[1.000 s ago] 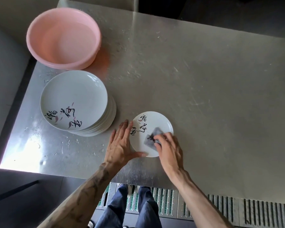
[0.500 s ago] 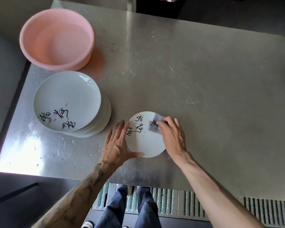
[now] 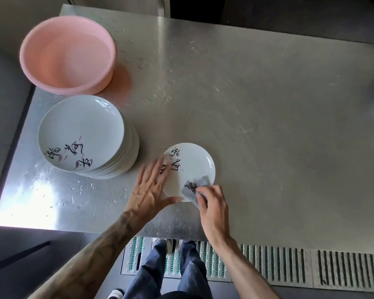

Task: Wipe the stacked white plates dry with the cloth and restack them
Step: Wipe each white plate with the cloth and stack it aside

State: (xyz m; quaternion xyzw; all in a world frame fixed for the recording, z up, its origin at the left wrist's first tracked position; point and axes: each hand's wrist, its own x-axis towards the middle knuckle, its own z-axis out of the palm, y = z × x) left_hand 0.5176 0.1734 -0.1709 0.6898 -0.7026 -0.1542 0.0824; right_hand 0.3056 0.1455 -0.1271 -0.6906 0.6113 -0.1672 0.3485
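The stack of white round plates (image 3: 82,134), whose top plate bears black brush characters and pink leaf strokes, stands on the left part of the scratched stainless-steel surface (image 3: 268,126). At twelve o'clock of the stack, just beside it, sits a round pink plastic basin (image 3: 67,55). At four o'clock of the stack and apart from it, a single white round plate (image 3: 192,167) with the same black characters lies flat on the surface, close to the near edge. The left hand (image 3: 148,190) lies palm down at eight o'clock of this plate. Its fingers (image 3: 153,173) are straight and slightly spread, with blurred tips resting over the rim at nine o'clock, and the thumb stretches along the rim at six o'clock. The right hand (image 3: 212,206) is at five o'clock of the plate, its fingers curled and pinching a crumpled grey cloth (image 3: 195,186), which lies on the plate's inner face and rim at five o'clock. Small glinting drops and streaks dot the surface at six o'clock of the stack. Below the near edge of the surface, at six o'clock in the view, are legs in dark blue jeans (image 3: 171,275), a light shoe (image 3: 168,242) and a slotted metal floor grating (image 3: 343,270).
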